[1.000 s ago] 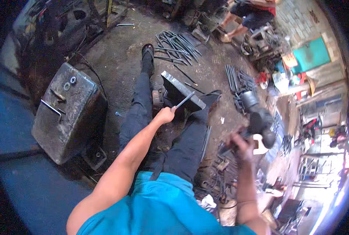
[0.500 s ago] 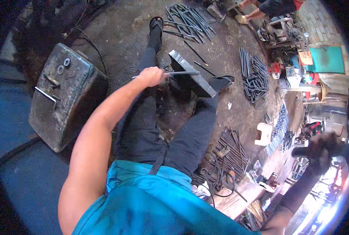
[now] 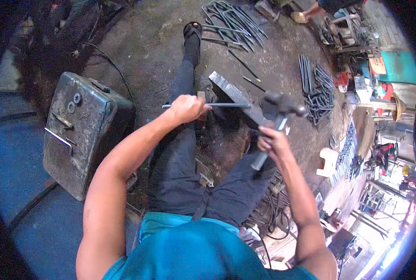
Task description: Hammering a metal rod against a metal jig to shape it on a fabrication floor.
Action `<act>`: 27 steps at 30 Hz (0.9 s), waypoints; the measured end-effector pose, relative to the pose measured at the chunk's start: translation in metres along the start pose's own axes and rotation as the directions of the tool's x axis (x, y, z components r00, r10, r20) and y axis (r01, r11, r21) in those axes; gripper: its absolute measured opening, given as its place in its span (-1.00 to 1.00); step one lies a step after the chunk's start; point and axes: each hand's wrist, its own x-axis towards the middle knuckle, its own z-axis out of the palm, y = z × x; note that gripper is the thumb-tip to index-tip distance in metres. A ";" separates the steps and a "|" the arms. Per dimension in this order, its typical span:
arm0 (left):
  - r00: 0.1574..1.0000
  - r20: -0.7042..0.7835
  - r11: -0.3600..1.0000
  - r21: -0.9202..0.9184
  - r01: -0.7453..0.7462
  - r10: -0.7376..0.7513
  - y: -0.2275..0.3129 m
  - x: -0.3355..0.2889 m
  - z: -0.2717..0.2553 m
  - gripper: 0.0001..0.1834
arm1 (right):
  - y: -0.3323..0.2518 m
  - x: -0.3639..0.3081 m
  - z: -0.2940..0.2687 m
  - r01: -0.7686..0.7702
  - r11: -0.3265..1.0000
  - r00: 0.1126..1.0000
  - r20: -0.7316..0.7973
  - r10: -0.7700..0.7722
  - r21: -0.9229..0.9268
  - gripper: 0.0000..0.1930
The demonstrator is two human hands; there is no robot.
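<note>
A thin straight metal rod (image 3: 225,105) runs through my left hand (image 3: 187,109), whose fingers are closed around it. The far end of the rod lies across the top face of a heavy steel block (image 3: 227,88), a bar-shaped anvil between my legs. My right hand (image 3: 273,141) grips the handle of a hammer (image 3: 285,104). Motion blurs the hammer's head, which is beside the block's right part, a little beyond the rod's end. I cannot tell if the hammer touches the block.
At left stands a dark metal box (image 3: 84,128) with washers (image 3: 71,107) and a bent rod (image 3: 58,138) on top. Bent rods (image 3: 236,24) lie ahead on the floor, more bent pieces (image 3: 317,95) at right. A white stool (image 3: 328,162) stands farther right.
My right hand has swung the hammer from the far right, inward to the block. The left hand still holds the rod across the block, and the whole view has shifted slightly.
</note>
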 end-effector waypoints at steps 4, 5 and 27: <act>0.990 -0.133 0.999 0.021 -0.032 0.034 -0.001 -0.009 0.000 -0.51 | -0.120 -0.082 0.017 0.107 0.956 0.993 -0.013 -0.115 -0.274 -0.75; 0.990 -0.142 1.000 0.010 -0.024 0.025 -0.006 -0.011 0.001 -0.51 | -0.140 -0.095 0.010 0.159 0.921 0.975 -0.092 -0.204 -0.356 -0.78; 0.987 -0.161 0.999 0.034 -0.015 0.020 0.016 -0.018 0.015 -0.61 | -0.130 -0.156 0.050 0.607 0.636 0.615 -0.226 -0.756 -0.477 -0.74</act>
